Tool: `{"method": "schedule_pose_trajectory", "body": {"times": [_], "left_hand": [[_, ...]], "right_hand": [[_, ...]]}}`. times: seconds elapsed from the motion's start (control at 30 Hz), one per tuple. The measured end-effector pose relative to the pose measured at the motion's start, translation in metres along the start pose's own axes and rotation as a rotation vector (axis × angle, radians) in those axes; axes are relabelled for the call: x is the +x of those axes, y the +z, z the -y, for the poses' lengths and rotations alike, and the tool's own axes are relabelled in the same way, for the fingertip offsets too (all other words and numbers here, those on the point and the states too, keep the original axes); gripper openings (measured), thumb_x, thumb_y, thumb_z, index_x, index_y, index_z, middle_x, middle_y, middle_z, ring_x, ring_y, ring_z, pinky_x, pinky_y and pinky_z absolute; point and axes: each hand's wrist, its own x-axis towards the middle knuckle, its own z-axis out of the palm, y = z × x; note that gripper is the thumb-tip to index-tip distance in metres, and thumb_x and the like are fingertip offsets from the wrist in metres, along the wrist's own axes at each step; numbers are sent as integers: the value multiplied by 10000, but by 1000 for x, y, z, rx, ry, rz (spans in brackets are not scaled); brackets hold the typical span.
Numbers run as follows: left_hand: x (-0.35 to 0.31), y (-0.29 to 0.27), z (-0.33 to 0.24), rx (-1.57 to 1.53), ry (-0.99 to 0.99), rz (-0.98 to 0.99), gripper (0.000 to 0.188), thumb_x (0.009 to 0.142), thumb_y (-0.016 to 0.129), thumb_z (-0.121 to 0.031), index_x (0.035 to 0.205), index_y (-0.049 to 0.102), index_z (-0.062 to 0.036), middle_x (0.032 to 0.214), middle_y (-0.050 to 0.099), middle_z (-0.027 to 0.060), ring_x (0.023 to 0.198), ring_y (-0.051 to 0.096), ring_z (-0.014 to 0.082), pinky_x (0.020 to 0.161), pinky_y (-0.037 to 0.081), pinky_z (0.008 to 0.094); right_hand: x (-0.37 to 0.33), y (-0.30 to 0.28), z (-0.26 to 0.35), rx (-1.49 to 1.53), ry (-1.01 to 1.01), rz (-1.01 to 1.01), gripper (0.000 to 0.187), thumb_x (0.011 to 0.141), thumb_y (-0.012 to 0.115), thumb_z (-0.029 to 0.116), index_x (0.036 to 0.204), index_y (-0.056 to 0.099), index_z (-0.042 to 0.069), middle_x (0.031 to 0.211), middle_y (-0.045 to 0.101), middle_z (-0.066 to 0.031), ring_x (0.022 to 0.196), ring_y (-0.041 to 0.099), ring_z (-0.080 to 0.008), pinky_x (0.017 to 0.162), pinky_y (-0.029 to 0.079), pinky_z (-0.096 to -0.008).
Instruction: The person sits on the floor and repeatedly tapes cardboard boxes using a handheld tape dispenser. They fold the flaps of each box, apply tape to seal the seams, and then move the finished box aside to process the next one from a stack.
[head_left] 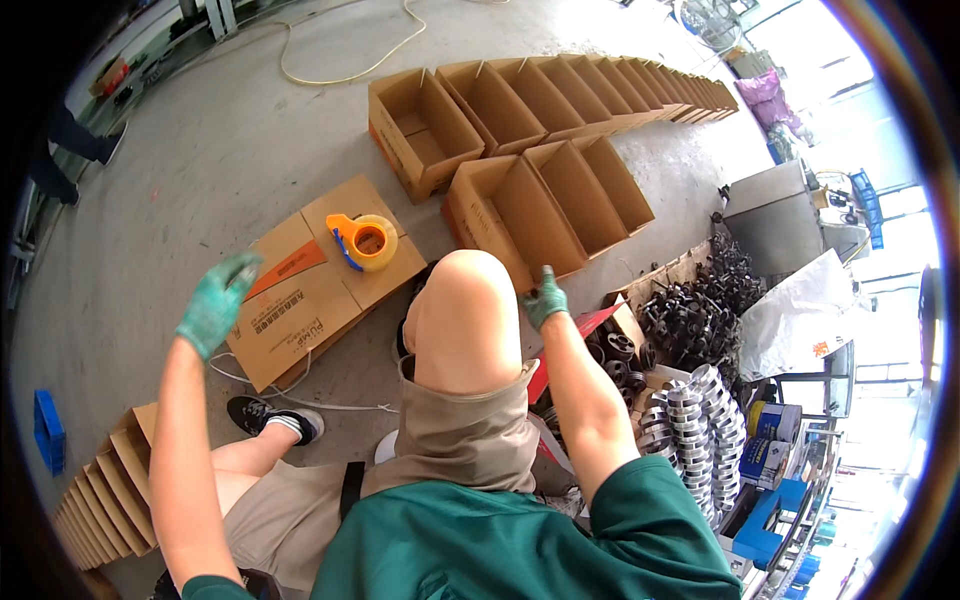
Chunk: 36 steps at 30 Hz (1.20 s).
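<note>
My left hand [216,304], in a green glove, hovers by the left edge of a closed cardboard box [285,335]. Its fingers look loosely bent and apart, with nothing in them. On that box's top lies an orange tape dispenser [362,242] with a roll of tape. My right hand [544,300], gloved alike, grips the near bottom corner of an open cardboard box [515,218], the nearest of a short row. Part of its grip is hidden by the hand. My bent knee stands between the two boxes.
A long row of open cartons [510,105] curves away at the back. On the right are dark metal parts [705,295] and stacked silver rings [690,430]. Flat cartons [105,490] stand at lower left, near a blue bin [48,430]. White strapping [330,405] lies by my foot.
</note>
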Motion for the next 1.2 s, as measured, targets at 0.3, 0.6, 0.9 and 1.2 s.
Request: {"method": "schedule_pose_trajectory", "body": {"times": [0.3,0.6,0.9,1.2], "left_hand": [[-97,-87,68,-34,-378,-173,338,1017,574,-325,1221,661,-70,1063,625,9,926,539,108,806,467,275],[-108,-72,121,-148,-529,-124,435,1003,568,-468,1286,635,-145,1252,624,6,1173,555,171,948,451,379],[-90,-56,138,-91,-625,-116,335,1028,571,-313,1244,636,-65,1088,608,-47,944,513,79,817,443,266],[-63,-12,204,167,-596,28,415,1008,533,-275,1323,612,-16,1361,611,187,1278,562,308,1097,406,387]], "right_hand": [[-37,71,60,-996,-904,-63,840,796,761,147,1534,360,163,1535,379,-214,1409,388,-385,1153,356,-426],[33,100,93,-1489,-347,19,596,844,662,73,1386,566,303,1423,502,-170,1256,574,-347,1036,496,-443],[134,35,137,-1142,-75,-252,509,925,620,401,1413,544,281,1435,497,-226,1260,558,-391,1067,455,-442],[196,30,211,-1802,-476,-33,416,926,579,118,1305,657,269,1483,517,-49,1265,563,-292,1039,465,-401]]}}
